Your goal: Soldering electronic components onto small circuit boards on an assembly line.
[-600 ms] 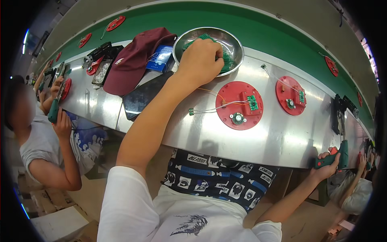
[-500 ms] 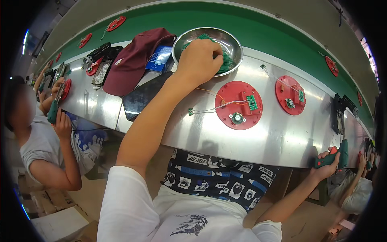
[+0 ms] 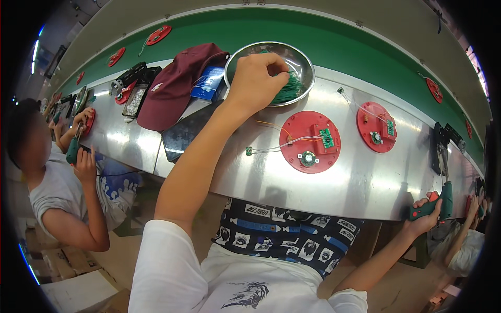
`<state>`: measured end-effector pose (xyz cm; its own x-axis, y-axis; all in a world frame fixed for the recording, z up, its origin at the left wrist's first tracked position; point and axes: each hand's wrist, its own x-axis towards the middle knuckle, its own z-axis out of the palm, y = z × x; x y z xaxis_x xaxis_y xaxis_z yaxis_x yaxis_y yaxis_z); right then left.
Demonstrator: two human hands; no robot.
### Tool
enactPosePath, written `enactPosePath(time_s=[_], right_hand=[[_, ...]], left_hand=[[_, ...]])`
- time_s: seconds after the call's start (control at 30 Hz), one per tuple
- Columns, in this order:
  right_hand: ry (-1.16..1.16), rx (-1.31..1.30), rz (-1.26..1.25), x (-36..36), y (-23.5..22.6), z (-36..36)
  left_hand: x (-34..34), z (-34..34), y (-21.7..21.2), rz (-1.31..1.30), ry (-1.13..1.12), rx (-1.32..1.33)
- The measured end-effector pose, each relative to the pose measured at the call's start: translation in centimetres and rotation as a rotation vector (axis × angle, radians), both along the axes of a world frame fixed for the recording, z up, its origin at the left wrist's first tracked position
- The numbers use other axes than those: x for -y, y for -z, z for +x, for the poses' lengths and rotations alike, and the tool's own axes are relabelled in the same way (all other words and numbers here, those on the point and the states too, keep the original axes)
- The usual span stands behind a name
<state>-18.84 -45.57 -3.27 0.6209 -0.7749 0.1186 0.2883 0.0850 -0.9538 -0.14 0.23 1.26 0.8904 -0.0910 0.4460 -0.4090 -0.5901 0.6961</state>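
Observation:
My left hand (image 3: pixel 258 78) is over a shiny metal bowl (image 3: pixel 308 60) of thin green wire-like strands (image 3: pixel 288 93). Its fingers are curled, thumb and forefinger close together, and what they hold is hidden. My right hand (image 3: pixel 424 221) grips a green electric screwdriver (image 3: pixel 446 202) with red parts at the table's right front edge, its shaft pointing away from me. Between the hands lies a red round plate (image 3: pixel 297 136) with a green circuit board, a small round part and loose wires. A similar red plate (image 3: pixel 365 133) lies farther right.
On the left are a maroon cap (image 3: pixel 175 91), a blue box (image 3: pixel 209 82) and a dark flat panel (image 3: pixel 180 140). Behind the metal table runs a green belt (image 3: pixel 344 47) carrying red plates. A co-worker (image 3: pixel 68 203) at left holds a similar tool.
The whole view has shifted slightly, so the table sits a little lower. My left hand has drawn back slightly within the bowl, still curled. The right hand keeps its grip on the electric screwdriver.

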Motion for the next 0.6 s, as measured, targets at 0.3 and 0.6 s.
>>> enactPosePath(time_s=[0.3, 0.6], right_hand=[[0.029, -0.007, -0.014, 0.5, 0.2, 0.0], [-0.09, 0.066, -0.079, 0.8, 0.7, -0.7]], left_hand=[[0.2, 0.0, 0.1, -0.024, -0.01, -0.014], [0.8, -2.7, -1.9, 0.036, 0.017, 0.236]])
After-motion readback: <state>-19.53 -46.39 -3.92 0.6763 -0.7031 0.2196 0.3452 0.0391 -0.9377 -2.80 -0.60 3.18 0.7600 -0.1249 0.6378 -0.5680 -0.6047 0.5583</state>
